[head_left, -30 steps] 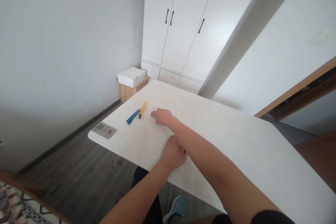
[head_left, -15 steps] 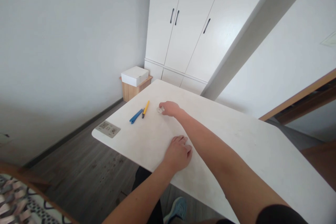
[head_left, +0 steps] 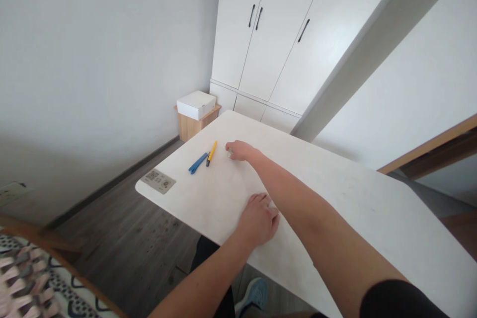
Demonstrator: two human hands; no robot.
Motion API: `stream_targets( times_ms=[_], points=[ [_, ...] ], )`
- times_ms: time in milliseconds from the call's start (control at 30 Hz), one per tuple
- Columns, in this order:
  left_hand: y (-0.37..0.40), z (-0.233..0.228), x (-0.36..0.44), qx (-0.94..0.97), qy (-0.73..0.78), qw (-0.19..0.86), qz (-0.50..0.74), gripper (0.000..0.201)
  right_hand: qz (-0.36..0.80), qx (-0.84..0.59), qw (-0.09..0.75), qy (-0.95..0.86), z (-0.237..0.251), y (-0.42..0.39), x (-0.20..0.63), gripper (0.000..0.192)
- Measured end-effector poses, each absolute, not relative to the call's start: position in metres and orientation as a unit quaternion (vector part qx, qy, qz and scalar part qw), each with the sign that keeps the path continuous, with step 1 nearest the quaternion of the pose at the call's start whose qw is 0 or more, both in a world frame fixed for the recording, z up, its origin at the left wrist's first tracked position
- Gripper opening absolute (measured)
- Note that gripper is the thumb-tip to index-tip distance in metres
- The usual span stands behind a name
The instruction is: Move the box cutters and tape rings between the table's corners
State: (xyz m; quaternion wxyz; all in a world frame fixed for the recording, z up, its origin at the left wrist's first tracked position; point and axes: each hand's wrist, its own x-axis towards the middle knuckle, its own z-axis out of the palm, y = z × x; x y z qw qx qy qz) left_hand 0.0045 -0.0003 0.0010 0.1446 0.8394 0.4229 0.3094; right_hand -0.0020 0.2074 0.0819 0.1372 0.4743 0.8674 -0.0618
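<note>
"What's the right hand [head_left: 239, 150] doing?"

"It's over the far left part of the white, round-cornered table [head_left: 208, 194], fingers and thumb drawn together around a small, clear, shiny object [head_left: 229, 153]. It seems to have hold of it at the fingertips. Most of it is covered, so I can't tell its full shape, or whether it's off the surface."

"And the left hand [head_left: 259, 218]?"

"Palm down near the front edge, fingers loosely bent, thumb a little apart. I can't tell whether there's anything under it."

"What's beside the clear object?"

"Just to its left, a slim yellow stick with a black end [head_left: 211, 152], shaped like a pen. Then a long, flat blue piece with a notched near end [head_left: 198, 163]. Its far tip meets or nearly meets the yellow one; I can't tell which."

"Any brand on those?"

"None that I can read. The only real label is a grey rectangular sticker [head_left: 159, 181] at the table's left corner. It bears a square code, a round emblem and small dark marks, too small to read."

"And the white, flat-lidded box [head_left: 196, 105] behind?"

"It sits on a pale wooden stand [head_left: 189, 129] by the wall. There's a tiny dark mark near its edge, but I can't make it out."
</note>
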Motion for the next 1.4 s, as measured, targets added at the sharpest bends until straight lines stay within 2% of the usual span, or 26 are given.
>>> stream_targets(
  times_ms=[300,767,1067,1233,1400],
  points=[
    [-0.001,0.003,0.004,0.840,0.421,0.146,0.311,0.021,-0.048,0.456,0.164,0.873,0.077,0.212,-0.003,0.051],
    [-0.002,0.002,0.004,0.839,0.427,0.140,0.308,0.023,-0.049,0.422,0.165,0.890,0.080,0.213,-0.003,0.046],
    [0.001,0.000,0.003,0.844,0.421,0.135,0.304,0.021,-0.031,0.458,0.162,0.873,0.079,0.202,0.004,0.044],
    [0.001,-0.002,0.001,0.858,0.412,0.122,0.282,0.027,-0.034,0.519,0.108,0.847,0.081,0.158,0.074,0.044],
    [0.003,-0.005,0.001,0.871,0.408,0.094,0.257,0.031,-0.049,0.654,0.143,0.741,0.089,0.071,0.232,0.043]
  ],
)
